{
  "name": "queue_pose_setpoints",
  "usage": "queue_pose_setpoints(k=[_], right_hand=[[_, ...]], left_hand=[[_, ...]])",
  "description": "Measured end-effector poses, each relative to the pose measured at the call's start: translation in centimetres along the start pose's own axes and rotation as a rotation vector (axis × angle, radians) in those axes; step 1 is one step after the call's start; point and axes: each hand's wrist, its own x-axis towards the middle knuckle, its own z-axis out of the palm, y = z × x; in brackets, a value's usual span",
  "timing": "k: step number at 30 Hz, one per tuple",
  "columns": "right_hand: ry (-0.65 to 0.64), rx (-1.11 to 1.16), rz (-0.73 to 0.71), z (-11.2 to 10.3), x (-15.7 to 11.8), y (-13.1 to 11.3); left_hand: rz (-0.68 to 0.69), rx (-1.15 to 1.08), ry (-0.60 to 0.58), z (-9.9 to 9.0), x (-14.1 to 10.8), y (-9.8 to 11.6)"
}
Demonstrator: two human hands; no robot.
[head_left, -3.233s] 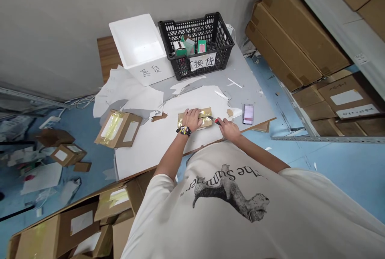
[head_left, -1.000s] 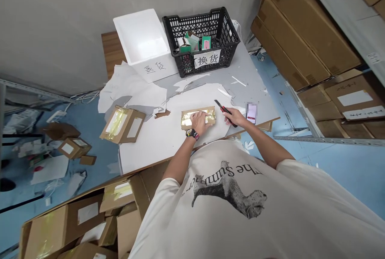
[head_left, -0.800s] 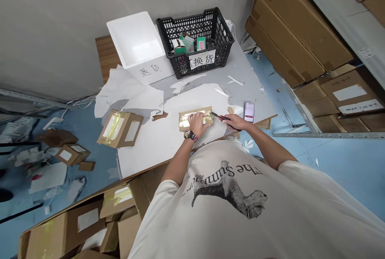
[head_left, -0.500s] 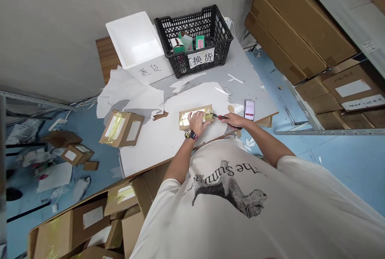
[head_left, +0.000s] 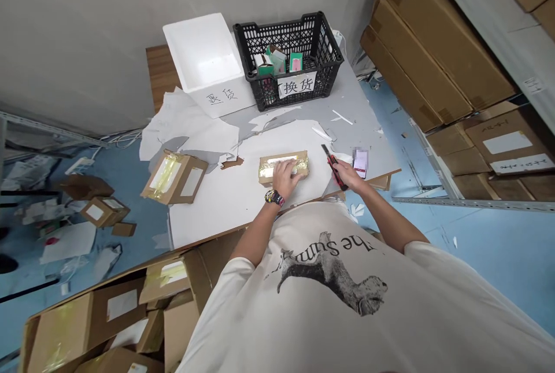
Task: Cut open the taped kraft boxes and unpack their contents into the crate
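A small cardboard box (head_left: 265,172) with yellowish tape and a white label lies on the white-covered table. My left hand (head_left: 286,177), with a watch on the wrist, grips it from above and the near side. In my right hand (head_left: 346,174) is a red and black utility knife (head_left: 333,163), held to the right of the box and apart from it, its tip pointing away from me. Close by the right hand lies a phone (head_left: 360,163) with its screen lit.
Further left sits a larger taped box (head_left: 176,178). Behind stand a white foam bin (head_left: 225,98) and a black crate (head_left: 288,34) with small green boxes inside. Torn paper (head_left: 182,124) covers the back left. Below the table edge are several cartons (head_left: 117,315); shelved cartons (head_left: 429,43) stand right.
My right hand has drawn the knife away from the box's right end, moved slightly right, and turned the knife to point more away from me. My left hand stays on the box.
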Motion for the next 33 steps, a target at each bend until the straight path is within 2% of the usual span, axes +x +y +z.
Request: queue_pose_setpoints(k=[2,3,6,8,10,14,16,18,21,25,27,29,33], right_hand=[[0.083,-0.002,-0.092,2.3,-0.1,-1.3],[0.078,-0.044,-0.162,3.6,-0.2,-2.1],[-0.12,-0.259,-0.402,6.9,-0.9,-4.4],[-0.246,-0.377,-0.52,8.2,-1.1,-5.6],[-0.25,-0.468,-0.578,8.7,-0.8,-6.4],[-0.147,-0.725,-0.613,9.0,0.7,-6.5],[-0.134,-0.86,-0.65,9.2,1.5,-6.1],[-0.125,-0.962,-0.707,9.6,2.1,-5.8],[-0.091,-1.072,-0.765,10.5,2.7,-5.2],[-0.092,-1.189,-0.697,11.3,2.9,-4.3],[-0.117,-1.214,-0.668,11.4,3.1,-3.9],[-0.14,-1.226,-0.671,11.5,3.3,-3.8],[-0.135,-1.288,-0.621,12.1,3.8,-4.4]], left_hand=[[-0.063,-0.237,0.043,0.4,-0.4,0.9],[-0.116,-0.389,0.064,0.5,-0.6,1.3],[-0.351,-0.846,0.139,0.7,-1.0,1.8],[-0.526,-1.048,0.226,0.1,-1.4,1.1],[-0.664,-1.145,0.387,-1.1,-2.1,-0.5],[-0.83,-1.109,0.849,-4.2,-3.7,-4.4],[-0.893,-1.081,0.933,-5.1,-4.3,-5.8],[-0.93,-1.11,0.838,-5.2,-4.6,-6.2],[-0.896,-1.155,0.556,-3.8,-4.4,-5.5],[-0.836,-1.172,0.265,-1.2,-4.2,-3.8],[-0.838,-1.183,0.22,-0.3,-4.3,-3.5],[-0.857,-1.206,0.26,0.0,-4.6,-3.6],[-0.892,-1.224,0.327,-0.9,-6.0,-4.7]])
